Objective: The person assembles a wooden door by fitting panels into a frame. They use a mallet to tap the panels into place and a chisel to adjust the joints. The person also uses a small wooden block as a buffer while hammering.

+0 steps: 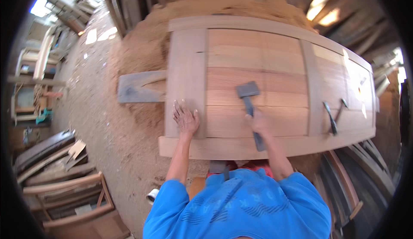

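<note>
A wooden panelled door (189, 73), with boards set inside a frame, lies flat in front of me. My left hand (186, 117) rests on the frame piece at its left end, fingers spread and holding nothing. My right hand (258, 122) is wrapped round the handle of a mallet (248, 89) with a dark, blocky head. The mallet is over the left panel section, slightly blurred; I cannot tell whether it touches the boards. On the door's right part lie a small hammer (342, 109) and a dark slim tool (330, 118) whose kind is unclear.
A grey board (140, 87) sticks out under the door's left end, beside heaped sawdust (144, 52). Wooden frames (69, 191) and offcuts are stacked at the lower left. Long timber (344, 187) leans at the lower right. A white round object (152, 196) lies by my left elbow.
</note>
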A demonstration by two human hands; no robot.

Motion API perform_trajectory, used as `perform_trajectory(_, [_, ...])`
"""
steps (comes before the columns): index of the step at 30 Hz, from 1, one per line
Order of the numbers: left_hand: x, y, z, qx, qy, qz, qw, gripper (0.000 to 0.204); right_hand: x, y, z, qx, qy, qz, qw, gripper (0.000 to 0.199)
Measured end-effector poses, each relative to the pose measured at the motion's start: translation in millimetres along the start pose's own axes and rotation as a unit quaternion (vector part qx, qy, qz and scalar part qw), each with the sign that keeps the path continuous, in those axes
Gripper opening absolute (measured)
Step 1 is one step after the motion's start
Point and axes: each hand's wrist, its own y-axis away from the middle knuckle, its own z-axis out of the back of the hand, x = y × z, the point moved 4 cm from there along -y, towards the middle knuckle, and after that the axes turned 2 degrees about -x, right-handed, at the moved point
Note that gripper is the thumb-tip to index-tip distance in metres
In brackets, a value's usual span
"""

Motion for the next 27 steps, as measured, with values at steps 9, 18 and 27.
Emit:
perform_trajectory(9, [-131,69,-47,0.072,-0.047,-0.114,0.990,0.080,-153,61,131,-0.180,0.221,0.055,0.957,0.054])
perform_trajectory(18, [-127,76,-60,0.077,-0.092,-0.006,0.993,0.073,-363,121,317,-0.215,0.355,-0.274,0.868,0.056])
perform_trajectory(27, [-216,60,-71,0.068,-0.019,0.136,0.988,0.076,-358,143,318,-0.150,0.162,-0.174,0.960,0.044])
